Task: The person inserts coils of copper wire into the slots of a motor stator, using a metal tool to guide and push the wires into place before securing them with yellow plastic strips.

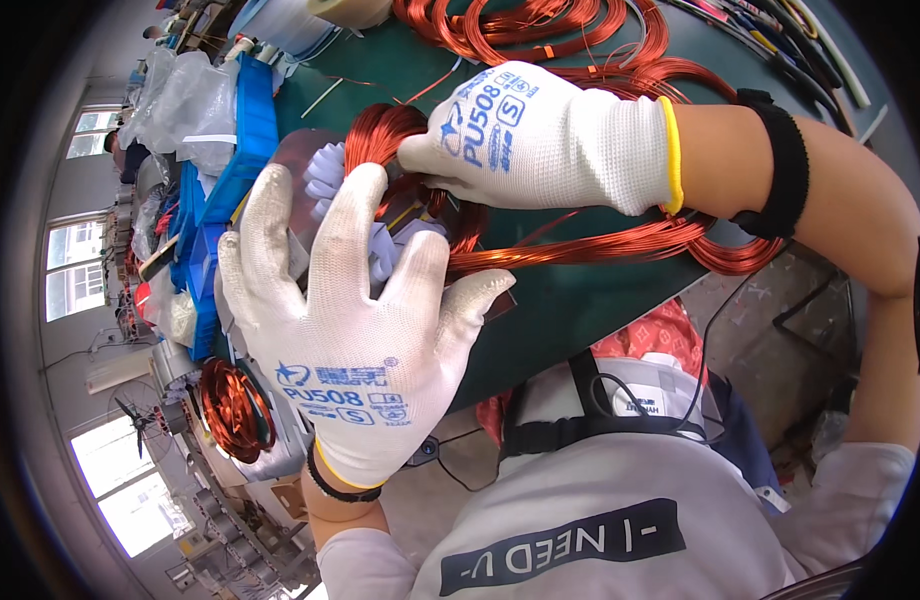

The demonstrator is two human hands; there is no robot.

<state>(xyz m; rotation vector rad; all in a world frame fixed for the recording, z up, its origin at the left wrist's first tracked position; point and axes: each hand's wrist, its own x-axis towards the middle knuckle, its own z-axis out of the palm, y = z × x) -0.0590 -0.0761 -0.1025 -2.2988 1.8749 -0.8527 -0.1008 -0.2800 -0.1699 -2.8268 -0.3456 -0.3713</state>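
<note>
1. Wire bundle [380, 135], copper-coloured, lies over the green counter [555, 305].
2. On my feed, the left hand [355, 335] spreads its fingers [348, 220] wide beside it.
3. Right hand [525, 135] touches it; I cannot tell its fingers' grip.

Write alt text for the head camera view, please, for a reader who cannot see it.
A white-gloved right hand curls at a bundle of copper-coloured wire, while the left hand, gloved alike, spreads its fingers over white folded pieces. More wire coils lie on the green tabletop, with blue bins to the left.
</note>
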